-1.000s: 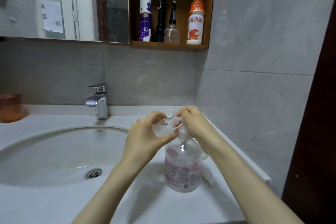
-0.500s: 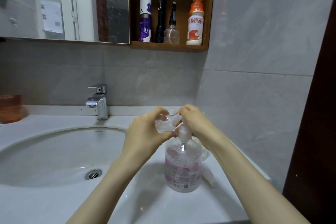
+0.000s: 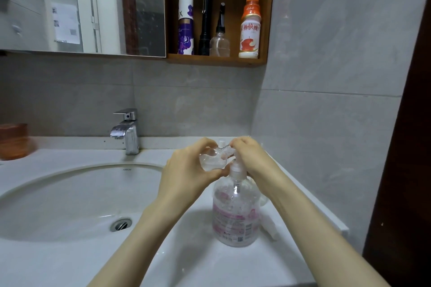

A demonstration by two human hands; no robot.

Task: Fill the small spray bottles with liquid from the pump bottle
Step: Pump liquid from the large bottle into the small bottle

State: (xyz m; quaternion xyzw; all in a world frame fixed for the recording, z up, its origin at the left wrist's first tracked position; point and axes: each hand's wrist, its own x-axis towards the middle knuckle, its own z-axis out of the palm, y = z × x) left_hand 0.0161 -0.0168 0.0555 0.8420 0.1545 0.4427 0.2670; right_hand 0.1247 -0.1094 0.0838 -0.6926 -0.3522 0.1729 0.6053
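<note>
A clear pump bottle (image 3: 235, 214) with a pink label stands on the white counter to the right of the basin. My left hand (image 3: 186, 170) holds a small clear spray bottle (image 3: 213, 158) tilted on its side, with its mouth at the pump's nozzle. My right hand (image 3: 250, 158) covers the pump head from the right, fingers curled over it. The pump's white collar (image 3: 237, 171) shows below my fingers. A white piece (image 3: 270, 228) lies on the counter behind the pump bottle; what it is I cannot tell.
The round basin (image 3: 70, 200) with its drain (image 3: 121, 224) fills the left side, with a chrome tap (image 3: 127, 131) behind it. An orange-brown container (image 3: 14, 141) sits far left. A wooden shelf (image 3: 217, 60) above holds several bottles. The tiled wall is close on the right.
Both hands and the small spray bottle have risen slightly above the pump bottle and stay pressed together at the pump head. The pump bottle has not moved.
</note>
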